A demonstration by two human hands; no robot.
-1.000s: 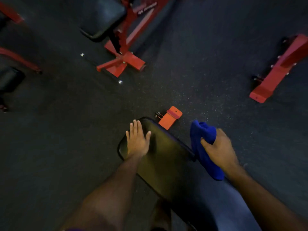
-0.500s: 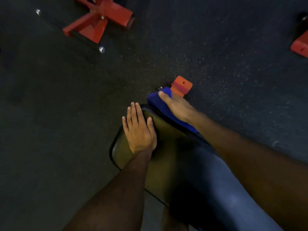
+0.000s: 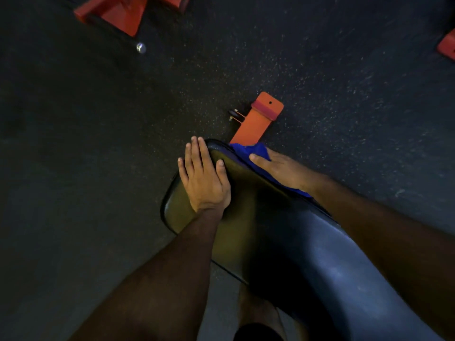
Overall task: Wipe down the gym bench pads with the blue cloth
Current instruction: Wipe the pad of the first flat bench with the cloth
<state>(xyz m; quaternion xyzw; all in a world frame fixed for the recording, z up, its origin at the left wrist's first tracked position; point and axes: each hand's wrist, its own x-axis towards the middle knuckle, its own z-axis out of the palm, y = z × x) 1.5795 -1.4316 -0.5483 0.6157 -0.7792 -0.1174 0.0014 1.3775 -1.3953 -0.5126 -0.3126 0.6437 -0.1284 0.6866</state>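
Two flat hands on bench pad, right largely covering blue cloth.

Dark speckled rubber floor all around; a red machine foot stands far off, a silver bolt beside it.

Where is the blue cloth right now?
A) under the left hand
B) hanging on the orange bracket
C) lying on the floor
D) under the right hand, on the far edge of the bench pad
D: the right hand presses the blue cloth flat against the bench pad's far edge.
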